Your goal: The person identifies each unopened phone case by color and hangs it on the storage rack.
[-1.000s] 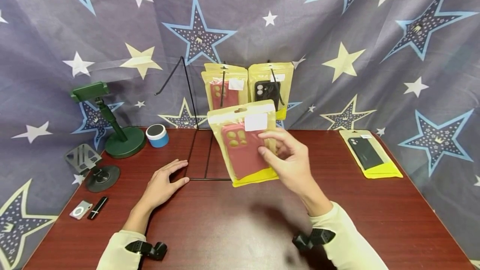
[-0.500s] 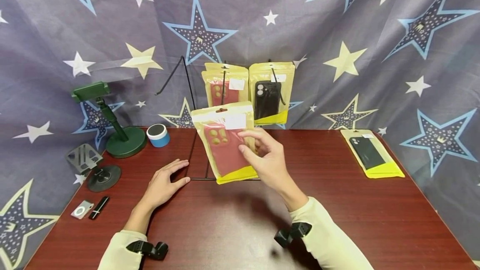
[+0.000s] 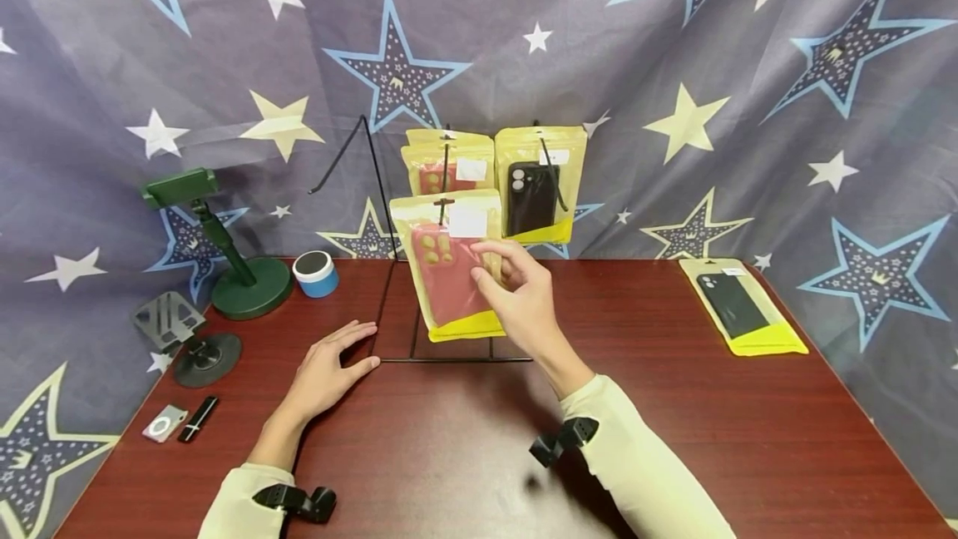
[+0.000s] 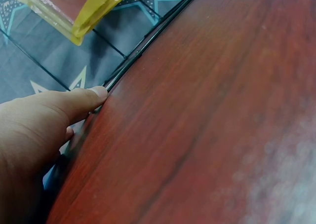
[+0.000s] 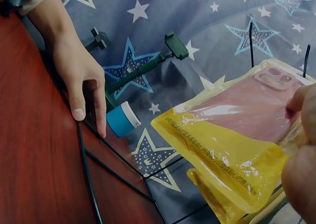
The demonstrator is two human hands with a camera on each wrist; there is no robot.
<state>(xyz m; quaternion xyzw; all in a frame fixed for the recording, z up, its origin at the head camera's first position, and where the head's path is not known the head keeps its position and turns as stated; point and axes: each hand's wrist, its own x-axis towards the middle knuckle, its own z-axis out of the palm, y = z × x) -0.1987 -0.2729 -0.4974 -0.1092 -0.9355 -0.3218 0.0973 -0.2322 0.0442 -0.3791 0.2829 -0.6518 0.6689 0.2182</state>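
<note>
My right hand (image 3: 516, 289) pinches the right edge of a yellow-and-clear pouch with a red phone case (image 3: 449, 281) inside. The pouch hangs upright before the black wire display rack, and the tip of a rack hook (image 3: 441, 213) shows in front of its hang hole. Behind it, more pouched red phone cases (image 3: 419, 158) hang on the same hook. To their right hangs a pouched black phone case (image 3: 533, 198). My left hand (image 3: 322, 368) rests at the left front corner of the rack's base, its thumb touching the base wire (image 4: 148, 44) in the left wrist view.
One more pouched black phone case (image 3: 729, 306) lies at the table's right. On the left stand a green phone holder (image 3: 239, 273), a grey folding stand (image 3: 205, 356) and a blue-and-white round container (image 3: 316, 274). A bare hook (image 3: 337, 155) juts from the rack's left.
My right hand has carried the pouched red phone case left and slightly up, toward the rack, so the hook tip now shows at its hang hole. The left hand stays put.
</note>
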